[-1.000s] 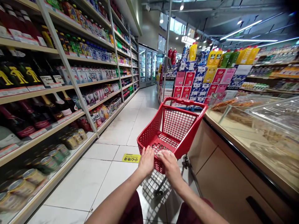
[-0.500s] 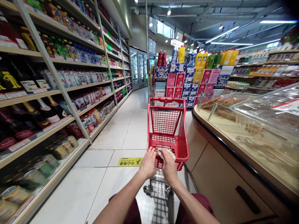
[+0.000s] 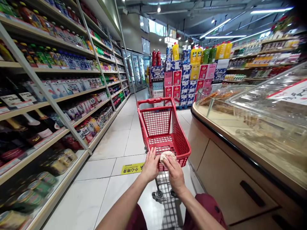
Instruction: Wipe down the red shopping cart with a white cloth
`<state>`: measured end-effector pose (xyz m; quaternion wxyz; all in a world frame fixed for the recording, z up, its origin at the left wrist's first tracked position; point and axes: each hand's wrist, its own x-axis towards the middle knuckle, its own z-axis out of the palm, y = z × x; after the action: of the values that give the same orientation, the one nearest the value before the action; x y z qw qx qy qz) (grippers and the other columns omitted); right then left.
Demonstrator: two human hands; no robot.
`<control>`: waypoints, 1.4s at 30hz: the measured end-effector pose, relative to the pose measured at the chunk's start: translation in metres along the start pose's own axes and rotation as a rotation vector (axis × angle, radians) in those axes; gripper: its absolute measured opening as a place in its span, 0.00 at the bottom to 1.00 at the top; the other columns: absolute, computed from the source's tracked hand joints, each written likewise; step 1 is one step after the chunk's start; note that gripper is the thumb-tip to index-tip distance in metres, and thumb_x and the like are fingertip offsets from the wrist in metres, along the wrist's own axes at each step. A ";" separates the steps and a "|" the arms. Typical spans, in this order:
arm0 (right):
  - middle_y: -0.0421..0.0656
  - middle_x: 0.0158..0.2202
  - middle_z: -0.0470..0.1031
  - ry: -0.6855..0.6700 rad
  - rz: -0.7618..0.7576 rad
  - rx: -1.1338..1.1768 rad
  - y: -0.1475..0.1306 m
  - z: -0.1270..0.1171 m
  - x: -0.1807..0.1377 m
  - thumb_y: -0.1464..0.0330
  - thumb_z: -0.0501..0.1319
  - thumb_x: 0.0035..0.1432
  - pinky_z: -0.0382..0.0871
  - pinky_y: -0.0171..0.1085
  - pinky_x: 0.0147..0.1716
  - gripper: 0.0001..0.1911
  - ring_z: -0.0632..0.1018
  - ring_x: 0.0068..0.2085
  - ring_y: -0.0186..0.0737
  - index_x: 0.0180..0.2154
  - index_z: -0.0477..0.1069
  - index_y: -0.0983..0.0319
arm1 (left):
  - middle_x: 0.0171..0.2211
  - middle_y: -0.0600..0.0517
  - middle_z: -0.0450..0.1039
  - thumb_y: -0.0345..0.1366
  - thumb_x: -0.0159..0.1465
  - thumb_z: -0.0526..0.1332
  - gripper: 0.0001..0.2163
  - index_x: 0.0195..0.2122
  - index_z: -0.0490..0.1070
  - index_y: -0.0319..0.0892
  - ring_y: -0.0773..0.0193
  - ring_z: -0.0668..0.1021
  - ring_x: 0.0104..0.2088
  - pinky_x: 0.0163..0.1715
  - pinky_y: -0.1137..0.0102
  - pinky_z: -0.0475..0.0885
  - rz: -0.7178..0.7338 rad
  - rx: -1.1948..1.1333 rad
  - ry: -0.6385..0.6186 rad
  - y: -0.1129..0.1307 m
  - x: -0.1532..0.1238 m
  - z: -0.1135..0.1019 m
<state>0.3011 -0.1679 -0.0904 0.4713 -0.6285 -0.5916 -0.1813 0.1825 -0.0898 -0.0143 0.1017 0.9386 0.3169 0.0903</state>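
A red plastic shopping cart (image 3: 168,127) stands in the aisle right in front of me, its basket empty. My left hand (image 3: 150,166) rests on the near rim of the cart with its fingers curled over the edge. My right hand (image 3: 174,172) grips the same rim and also holds a small whitish crumpled wad (image 3: 166,156), perhaps a cloth or tissue, pressed against it.
Shelves of bottles, cans and packets (image 3: 59,95) line the left side. A glass-topped food counter (image 3: 251,127) with a wooden base runs along the right. A yellow caution sticker (image 3: 132,168) lies on the tiled floor. Stacked boxes topped with juice bottles (image 3: 187,76) stand ahead.
The cart has swung from pointing right toward the counter to pointing straight and slightly left down the aisle. Both hands stayed on its rim.
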 end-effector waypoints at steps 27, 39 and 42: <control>0.42 0.31 0.70 -0.098 0.011 -0.045 0.042 -0.019 -0.015 0.74 0.49 0.54 0.64 0.36 0.33 0.14 0.69 0.35 0.39 0.27 0.72 0.58 | 0.51 0.49 0.66 0.22 0.49 0.53 0.12 0.33 0.67 0.42 0.56 0.55 0.59 0.58 0.52 0.46 -0.058 -0.142 -0.018 -0.034 0.000 -0.017; 0.42 0.28 0.67 -0.127 0.017 -0.055 0.049 -0.029 -0.017 0.74 0.49 0.53 0.63 0.33 0.30 0.14 0.67 0.32 0.37 0.25 0.71 0.60 | 0.57 0.44 0.58 0.25 0.52 0.52 0.21 0.48 0.62 0.38 0.55 0.55 0.59 0.58 0.50 0.38 -0.064 0.042 0.047 -0.011 -0.011 -0.010; 0.41 0.25 0.66 -0.152 0.007 -0.048 0.047 -0.031 -0.022 0.75 0.50 0.52 0.62 0.31 0.27 0.14 0.66 0.29 0.35 0.22 0.70 0.59 | 0.55 0.47 0.61 0.24 0.53 0.51 0.21 0.49 0.62 0.41 0.58 0.56 0.59 0.59 0.52 0.40 -0.061 0.007 0.050 -0.008 -0.015 -0.002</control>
<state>0.3487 -0.1987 -0.1104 0.4106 -0.6536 -0.6189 -0.1454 0.1661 -0.0925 -0.0161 0.0933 0.9263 0.3483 0.1095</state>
